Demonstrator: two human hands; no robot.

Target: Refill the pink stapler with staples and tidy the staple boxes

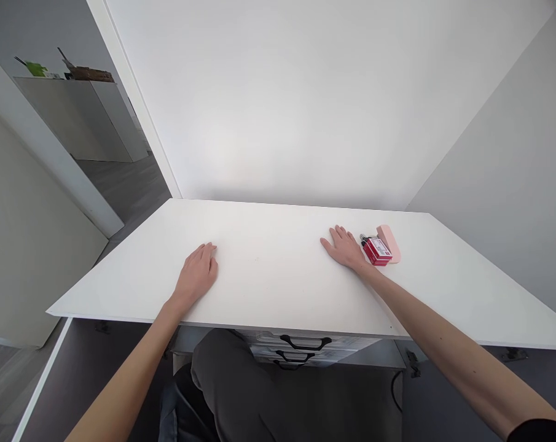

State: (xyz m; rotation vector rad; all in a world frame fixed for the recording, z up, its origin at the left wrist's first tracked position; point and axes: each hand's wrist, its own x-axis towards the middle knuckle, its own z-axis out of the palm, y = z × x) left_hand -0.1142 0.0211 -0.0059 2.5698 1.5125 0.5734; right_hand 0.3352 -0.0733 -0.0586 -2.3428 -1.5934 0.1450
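Observation:
My left hand rests palm down on the left part of the white tabletop, fingers together and slightly bent, with nothing in it. Farther to the right, my right hand lies flat on the same surface, its fingers spread and empty. Just right of that hand is a red and white box. Behind and beside the box a pink object lies on the table, partly hidden by it. Small dark and metallic items, too small to make out, sit between my right hand and the box.
A white wall rises behind the table, and a grey wall is on the right. Below the tabletop are drawers with black handles and my legs. Through the doorway on the left stands a cabinet with items on top.

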